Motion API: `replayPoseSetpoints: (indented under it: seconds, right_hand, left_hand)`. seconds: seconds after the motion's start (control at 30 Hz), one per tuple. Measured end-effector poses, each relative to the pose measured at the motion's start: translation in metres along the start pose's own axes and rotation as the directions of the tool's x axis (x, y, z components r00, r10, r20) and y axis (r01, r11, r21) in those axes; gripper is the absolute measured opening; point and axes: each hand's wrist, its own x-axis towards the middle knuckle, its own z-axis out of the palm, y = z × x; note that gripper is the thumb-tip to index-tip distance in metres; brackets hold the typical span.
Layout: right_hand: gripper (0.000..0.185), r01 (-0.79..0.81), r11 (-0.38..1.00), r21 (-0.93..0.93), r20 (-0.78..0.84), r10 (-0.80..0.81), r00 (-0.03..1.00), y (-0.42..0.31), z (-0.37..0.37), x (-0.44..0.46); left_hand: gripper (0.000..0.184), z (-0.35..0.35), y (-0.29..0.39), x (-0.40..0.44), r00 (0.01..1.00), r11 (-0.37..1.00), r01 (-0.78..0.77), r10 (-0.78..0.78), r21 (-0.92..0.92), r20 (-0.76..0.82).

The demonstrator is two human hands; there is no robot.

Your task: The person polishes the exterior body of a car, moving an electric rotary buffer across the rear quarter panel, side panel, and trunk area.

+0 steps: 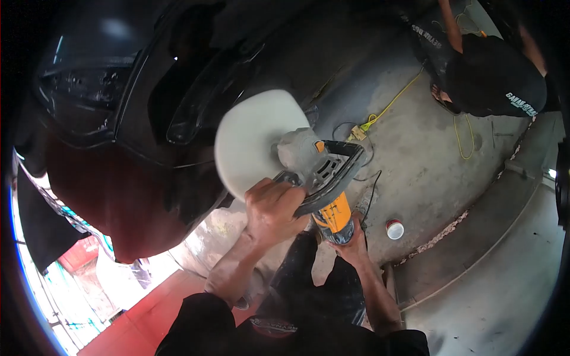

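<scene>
A yellow and grey car polisher [334,213] is held in both my hands, its large white polishing pad [258,139] facing the glossy black car body [172,53]. My left hand [274,207] is closed around the black front handle, close to the pad. Lower down, my right hand [354,242] wraps the rear end of the yellow housing; part of its fingers is hidden behind the tool. The pad's edge is smooth and slightly blurred. Whether the pad touches the car panel, I cannot tell.
A yellow cord [399,95] runs over the concrete floor to a connector [358,132], near a dark cable. A small can [394,229] stands right of my legs. At upper right, another person in a black shirt [493,77] bends down. A low ledge [469,237] borders the floor.
</scene>
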Motion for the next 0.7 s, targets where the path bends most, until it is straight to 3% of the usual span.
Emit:
replayPoseSetpoints:
  seconds: [0.13,0.23,0.33,0.37,0.53,0.63,0.7]
  right_hand:
    - [0.072,-0.005,0.995,-0.097,0.003,0.005,1.000,-0.005,-0.017,0.025]
    - [0.073,0.128,0.989,-0.076,-0.065,-0.133,0.989,-0.017,-0.030,0.046]
    - [0.074,0.130,0.984,-0.118,-0.137,-0.146,0.980,-0.046,-0.046,0.062]
    - [0.074,0.120,0.993,0.016,-0.135,-0.117,0.984,-0.054,-0.052,0.067]
    - [0.078,0.130,0.988,-0.084,-0.051,-0.134,0.990,-0.063,-0.069,0.069]
    - [0.078,0.161,0.981,-0.111,-0.023,-0.165,0.986,-0.072,-0.066,0.066]
    - [0.078,0.139,0.985,-0.098,-0.011,-0.140,0.990,-0.085,-0.066,0.066]
  left_hand:
    - [0.019,0.022,-0.002,0.035,0.996,0.997,-0.068,0.065,0.041,0.068]
    - [0.019,0.028,0.005,0.074,0.989,0.990,-0.130,0.126,0.049,0.079]
    - [0.020,0.023,0.016,0.108,0.985,0.986,-0.165,0.162,0.038,0.066]
    - [0.019,0.022,0.021,0.115,0.985,0.986,-0.166,0.165,0.023,0.045]
    - [0.014,-0.004,0.043,0.115,0.981,0.983,-0.169,0.175,0.078,-0.085]
    - [0.012,-0.016,0.053,0.113,0.989,0.981,-0.125,0.135,0.147,-0.060]
    - [0.012,-0.012,0.054,0.133,0.973,0.968,-0.203,0.217,0.147,-0.079]
